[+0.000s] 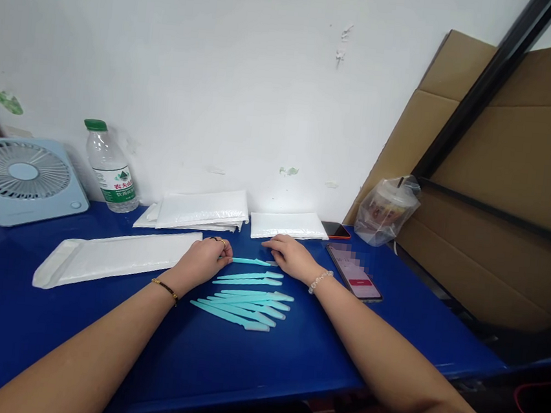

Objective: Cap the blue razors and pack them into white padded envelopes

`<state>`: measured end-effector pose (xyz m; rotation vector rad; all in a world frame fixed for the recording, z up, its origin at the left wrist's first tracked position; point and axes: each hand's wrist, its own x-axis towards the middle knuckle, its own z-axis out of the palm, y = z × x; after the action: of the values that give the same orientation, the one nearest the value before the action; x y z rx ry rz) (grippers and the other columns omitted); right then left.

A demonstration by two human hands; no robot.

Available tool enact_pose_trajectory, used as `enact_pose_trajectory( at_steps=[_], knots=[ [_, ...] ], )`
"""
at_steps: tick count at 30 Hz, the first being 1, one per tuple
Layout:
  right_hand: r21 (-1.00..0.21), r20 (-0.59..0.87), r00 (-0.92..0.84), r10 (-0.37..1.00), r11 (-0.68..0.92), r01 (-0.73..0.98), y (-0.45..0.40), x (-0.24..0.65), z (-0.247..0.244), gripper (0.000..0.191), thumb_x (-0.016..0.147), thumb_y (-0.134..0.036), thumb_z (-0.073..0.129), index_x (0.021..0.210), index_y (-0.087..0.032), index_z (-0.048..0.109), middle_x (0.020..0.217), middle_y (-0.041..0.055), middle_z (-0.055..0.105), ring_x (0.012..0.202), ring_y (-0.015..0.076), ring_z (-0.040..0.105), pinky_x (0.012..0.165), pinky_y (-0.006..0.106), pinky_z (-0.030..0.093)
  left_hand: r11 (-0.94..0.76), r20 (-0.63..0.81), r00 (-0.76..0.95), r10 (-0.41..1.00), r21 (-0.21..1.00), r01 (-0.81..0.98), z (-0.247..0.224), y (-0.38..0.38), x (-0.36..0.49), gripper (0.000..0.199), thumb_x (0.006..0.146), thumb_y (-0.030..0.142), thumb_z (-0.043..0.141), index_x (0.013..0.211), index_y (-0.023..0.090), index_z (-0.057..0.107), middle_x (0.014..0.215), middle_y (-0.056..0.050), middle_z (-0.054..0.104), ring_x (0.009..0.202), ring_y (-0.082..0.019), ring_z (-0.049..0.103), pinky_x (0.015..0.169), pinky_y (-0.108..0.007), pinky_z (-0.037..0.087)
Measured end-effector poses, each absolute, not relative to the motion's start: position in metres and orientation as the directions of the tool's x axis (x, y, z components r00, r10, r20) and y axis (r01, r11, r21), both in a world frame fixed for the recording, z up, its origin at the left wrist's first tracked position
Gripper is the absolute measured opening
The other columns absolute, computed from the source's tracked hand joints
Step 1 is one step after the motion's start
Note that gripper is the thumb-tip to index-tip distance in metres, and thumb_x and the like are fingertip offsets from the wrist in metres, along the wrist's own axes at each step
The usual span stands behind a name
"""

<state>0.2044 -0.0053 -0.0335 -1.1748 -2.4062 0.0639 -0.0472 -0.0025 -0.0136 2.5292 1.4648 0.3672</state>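
Note:
A turquoise eyebrow razor (248, 261) lies level, pointing left to right, between my two hands. Thumb and fingers of my left hand (205, 257) are pinched on its handle end. My right hand (294, 257) is over its clear-capped blade end, fingers stretched toward the left; whether they touch the cap is hard to tell. Two more eyebrow razors (249, 281) lie just in front, nearly parallel. Nearer to me several others (236, 310) are fanned out and partly overlapping, their capped ends to the right.
White padded envelopes (202, 209) are stacked by the wall, with another pile (288, 225) beside them. One long envelope (114, 259) lies left. A fan (25, 176), a water bottle (113, 174), a phone (354, 272), a second phone (339, 230) and a bagged cup (387, 211) surround the blue table (240, 365).

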Motion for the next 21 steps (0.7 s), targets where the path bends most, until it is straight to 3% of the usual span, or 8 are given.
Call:
enact_pose_trajectory(
  at_steps=[4,9,14,21],
  knots=[
    [-0.310,0.352,-0.649,0.674,0.738,0.599,-0.008,0.208,-0.028,0.035,0.084,-0.005,0.047,0.105,-0.023,0.067,0.106,0.0038,0.064,0.100,0.0173,0.056,0.088,0.032,0.045,-0.479,0.097,0.474,0.875,0.310,0.821,-0.013,-0.002,-0.051,0.013,0.079,0.029,0.050,0.078,0.022,0.061,0.078,-0.001,0.064,0.072,-0.017,0.057,0.060,-0.026,0.036],
    [-0.374,0.332,-0.506,0.796,0.603,0.705,-0.005,0.220,-0.026,0.024,0.080,-0.006,0.052,0.090,-0.018,0.070,0.090,0.0056,0.066,0.081,0.0154,0.060,0.075,0.028,0.047,-0.479,0.092,0.475,0.875,0.308,0.822,-0.016,0.002,-0.056,0.011,0.078,0.028,0.050,0.074,0.022,0.059,0.074,0.001,0.063,0.067,-0.015,0.055,0.058,-0.025,0.034],
    [-0.485,0.293,-0.458,0.839,0.544,0.685,-0.012,0.225,-0.022,0.016,0.080,-0.022,0.060,0.093,-0.018,0.068,0.089,0.0051,0.064,0.071,0.0134,0.057,0.063,0.025,0.045,-0.495,0.092,0.492,0.866,0.298,0.816,-0.015,0.001,-0.057,0.010,0.076,0.026,0.050,0.071,0.022,0.058,0.071,0.001,0.062,0.064,-0.014,0.053,0.058,-0.025,0.032],
    [-0.428,0.202,-0.508,0.837,0.542,0.723,-0.018,0.219,-0.021,0.006,0.080,-0.017,0.058,0.082,-0.017,0.063,0.079,0.0024,0.059,0.067,0.0118,0.053,0.062,0.023,0.041,-0.492,0.086,0.491,0.867,0.303,0.816,-0.010,-0.002,-0.057,0.012,0.077,0.027,0.049,0.070,0.022,0.057,0.069,0.001,0.062,0.062,-0.015,0.052,0.056,-0.026,0.032]
  ],
)
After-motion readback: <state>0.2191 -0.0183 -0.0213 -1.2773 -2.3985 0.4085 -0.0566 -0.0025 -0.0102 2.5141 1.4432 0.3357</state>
